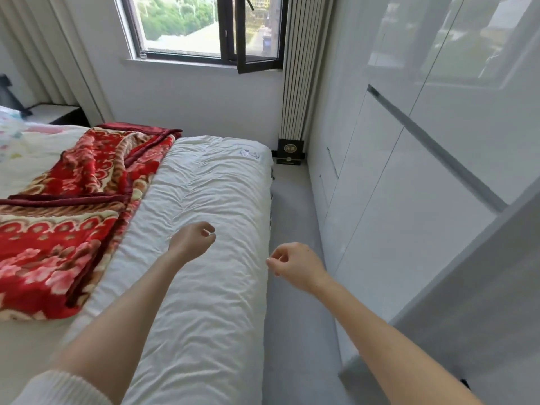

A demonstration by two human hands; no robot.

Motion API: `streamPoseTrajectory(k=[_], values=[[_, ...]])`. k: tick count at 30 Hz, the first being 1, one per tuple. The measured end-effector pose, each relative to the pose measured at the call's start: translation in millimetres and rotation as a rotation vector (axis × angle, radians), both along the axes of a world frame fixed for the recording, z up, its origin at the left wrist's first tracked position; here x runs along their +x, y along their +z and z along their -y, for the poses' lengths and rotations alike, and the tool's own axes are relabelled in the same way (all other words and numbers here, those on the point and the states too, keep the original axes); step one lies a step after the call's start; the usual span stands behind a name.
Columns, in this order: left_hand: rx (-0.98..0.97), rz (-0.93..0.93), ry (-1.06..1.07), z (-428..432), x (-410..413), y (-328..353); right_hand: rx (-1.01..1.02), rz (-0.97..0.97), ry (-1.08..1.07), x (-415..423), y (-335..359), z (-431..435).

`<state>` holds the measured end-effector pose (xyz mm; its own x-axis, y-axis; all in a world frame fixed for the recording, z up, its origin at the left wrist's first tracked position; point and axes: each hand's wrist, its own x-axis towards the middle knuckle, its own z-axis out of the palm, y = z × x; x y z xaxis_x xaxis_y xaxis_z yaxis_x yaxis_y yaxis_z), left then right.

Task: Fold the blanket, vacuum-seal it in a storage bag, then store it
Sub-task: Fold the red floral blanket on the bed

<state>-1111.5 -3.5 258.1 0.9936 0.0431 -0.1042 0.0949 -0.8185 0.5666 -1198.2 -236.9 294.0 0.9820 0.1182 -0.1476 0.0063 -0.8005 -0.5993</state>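
A white quilted blanket [204,258] lies in a long folded strip along the right edge of the bed, running from near me toward the window wall. My left hand [193,241] hovers over the strip's middle with its fingers curled in and nothing in it. My right hand [295,264] hangs just past the blanket's right edge, above the floor. Its fingers are curled, the thumb close to the forefinger, and it holds nothing. No storage bag is in view.
A red floral blanket [73,217] lies rumpled on the bed to the left, beside a pale patterned cover [26,147]. A narrow grey floor strip [292,206] runs between the bed and the glossy white wardrobe doors [423,200]. A small black box [290,152] stands under the curtain, below the window [204,27].
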Motion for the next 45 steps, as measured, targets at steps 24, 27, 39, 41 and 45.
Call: streamPoseTrajectory(k=[24,27,39,41,45], values=[[0.024,0.104,0.231,66.6,357.9,52.7,-0.01,0.05,0.284,488.4,27.6,108.2],[0.001,0.091,0.239,72.5,437.5,54.9,-0.052,0.045,0.291,561.9,32.7,110.4],[-0.044,0.087,0.362,117.9,753.8,29.5,-0.081,0.045,0.45,892.2,25.3,116.2],[-0.057,0.075,0.431,117.5,797.9,25.5,-0.124,0.047,0.519,945.0,26.9,111.0],[-0.064,0.06,0.543,111.8,872.6,16.9,-0.127,0.049,0.667,1042.5,26.5,88.1]])
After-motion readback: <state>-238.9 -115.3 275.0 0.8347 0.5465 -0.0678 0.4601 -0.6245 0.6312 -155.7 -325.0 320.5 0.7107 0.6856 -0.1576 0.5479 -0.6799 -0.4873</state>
